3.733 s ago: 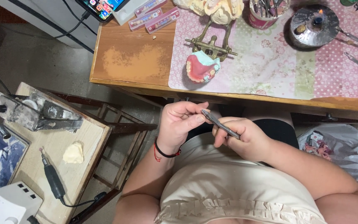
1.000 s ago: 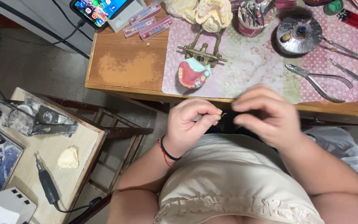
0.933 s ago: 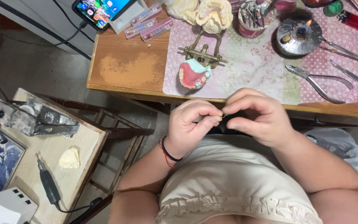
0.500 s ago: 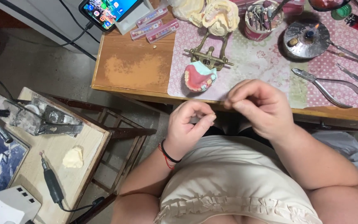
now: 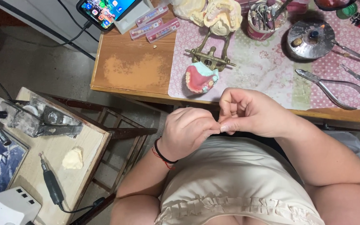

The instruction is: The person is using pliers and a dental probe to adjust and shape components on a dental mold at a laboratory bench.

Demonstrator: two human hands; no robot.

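Note:
My left hand [image 5: 186, 132], with a dark and red cord at the wrist, is curled shut in front of my torso. My right hand [image 5: 251, 111] meets it from the right, and the fingertips of both pinch together at one spot. Whatever lies between the fingertips is too small or too hidden to see. Just beyond the hands, on the wooden table [image 5: 134, 73], stands a pink and pale-green denture model [image 5: 201, 77] on a brass articulator [image 5: 211, 58]. Metal pliers [image 5: 330, 85] lie on the patterned mat [image 5: 255, 71], to the right of my right hand.
At the back of the table are plaster casts [image 5: 213, 12], a cup of tools [image 5: 265, 18], a round metal dish [image 5: 311, 37], tooth strips [image 5: 155, 27] and a phone [image 5: 105, 8]. A low side table [image 5: 88, 143] on the left carries a rotary handpiece [image 5: 51, 186], a plaster lump [image 5: 72, 158] and a white box [image 5: 9, 206].
The thin metal tool once in my right hand is gone from it, and pliers now lie on the mat. My right hand has closed in until its fingertips meet the left's.

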